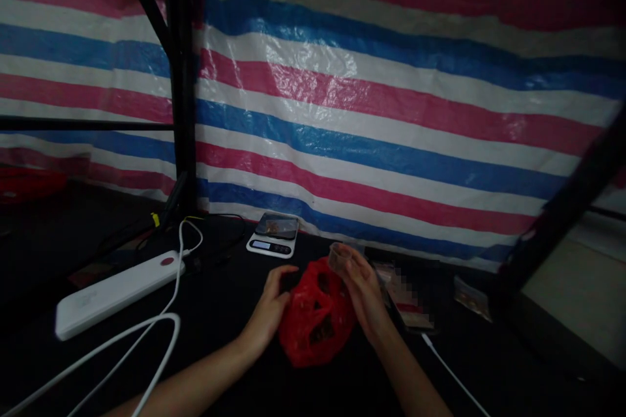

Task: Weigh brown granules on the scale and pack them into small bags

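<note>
A red plastic bag with several gaps showing dark contents sits in front of me on the black surface. My left hand grips the bag's left side, its thumb against the red plastic and its index finger stretched out above. The other fingers of that hand are largely hidden. Over the bag's upper right edge, my right hand holds a small clear plastic cup, tilted, between its fingers. Whatever the cup contains is too dim to make out.
Behind the bag stands a white digital scale bearing a small clear bag. A white power strip and its cables lie at left. On the right are a phone-like device, a white cable and another small bag. Striped sheeting hangs behind.
</note>
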A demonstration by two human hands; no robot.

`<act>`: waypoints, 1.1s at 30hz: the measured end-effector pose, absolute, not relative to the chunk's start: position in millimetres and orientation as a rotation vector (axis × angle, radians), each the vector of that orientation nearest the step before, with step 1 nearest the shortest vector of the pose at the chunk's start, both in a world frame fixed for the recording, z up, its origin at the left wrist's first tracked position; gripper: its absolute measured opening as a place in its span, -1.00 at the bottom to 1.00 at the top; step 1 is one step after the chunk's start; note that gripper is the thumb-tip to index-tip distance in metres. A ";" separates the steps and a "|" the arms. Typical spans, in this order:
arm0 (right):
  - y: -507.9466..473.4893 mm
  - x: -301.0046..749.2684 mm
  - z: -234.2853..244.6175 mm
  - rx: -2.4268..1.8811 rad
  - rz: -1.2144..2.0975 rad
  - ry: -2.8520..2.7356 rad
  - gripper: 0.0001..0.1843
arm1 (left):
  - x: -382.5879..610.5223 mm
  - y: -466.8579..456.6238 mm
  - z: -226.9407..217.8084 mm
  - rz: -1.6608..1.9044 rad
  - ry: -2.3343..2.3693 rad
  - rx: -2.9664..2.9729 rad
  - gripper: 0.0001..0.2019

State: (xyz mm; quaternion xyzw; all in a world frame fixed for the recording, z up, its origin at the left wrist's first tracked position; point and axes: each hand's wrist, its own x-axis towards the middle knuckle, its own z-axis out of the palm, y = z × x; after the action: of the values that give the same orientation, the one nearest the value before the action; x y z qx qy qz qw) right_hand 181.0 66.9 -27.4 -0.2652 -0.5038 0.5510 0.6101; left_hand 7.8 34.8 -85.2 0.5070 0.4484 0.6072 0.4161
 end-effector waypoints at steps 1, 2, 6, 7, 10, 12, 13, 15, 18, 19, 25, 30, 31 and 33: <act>67.9 181.0 -29.4 -0.615 1.270 -1.163 -0.62 | -1.1 41.0 -82.4 1.640 1.196 1.335 -0.56; 69.2 180.8 -32.2 -0.624 1.266 -1.168 -0.62 | -10.8 48.8 -77.6 1.754 1.252 1.403 -0.54; 77.4 179.7 -46.2 -0.678 1.230 -1.226 -0.60 | -46.5 101.0 -48.0 1.803 1.426 1.977 -0.61; 79.2 179.6 -48.9 -0.690 1.222 -1.242 -0.60 | -52.6 118.5 -41.6 1.644 1.448 2.154 -0.61; 81.9 179.1 -52.3 -0.710 1.222 -1.269 -0.61 | -62.0 170.8 -31.9 0.985 1.527 2.497 -0.45; 81.0 178.3 -51.3 -0.714 1.227 -1.269 -0.61 | -61.7 197.5 -31.4 0.666 1.633 2.541 -0.35; 80.1 177.8 -50.6 -0.713 1.230 -1.269 -0.62 | -60.2 206.9 -31.7 0.584 1.666 2.538 -0.34; 78.8 176.8 -50.2 -0.715 1.234 -1.273 -0.62 | -56.3 218.0 -31.9 0.531 1.667 2.535 -0.42; 80.5 176.5 -52.7 -0.719 1.230 -1.309 -0.62 | -51.5 218.8 -30.1 0.528 1.602 2.554 -0.59; 82.0 176.8 -53.7 -0.719 1.223 -1.321 -0.62 | -50.5 215.7 -28.9 0.544 1.581 2.562 -0.61; 87.4 180.3 -50.1 -0.763 1.094 -1.325 -0.64 | -38.3 164.7 -14.8 1.055 1.171 2.337 -0.57; 82.7 184.8 -40.1 -0.803 0.864 -1.286 -0.70 | -15.8 108.7 1.0 0.954 0.876 2.111 -0.56; 81.6 186.2 -38.6 -0.802 0.818 -1.269 -0.70 | -10.9 101.3 2.6 0.932 0.853 2.102 -0.56; 79.9 190.0 -35.6 -0.790 0.731 -1.262 -0.70 | -1.3 92.0 2.5 0.927 0.815 2.070 -0.58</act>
State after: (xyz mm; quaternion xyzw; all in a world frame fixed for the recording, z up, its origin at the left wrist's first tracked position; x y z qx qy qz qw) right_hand 190.0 79.9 -35.6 -0.3513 -0.5610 0.3252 0.6753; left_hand -1.3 92.0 2.5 0.8022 0.3157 0.3591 0.3576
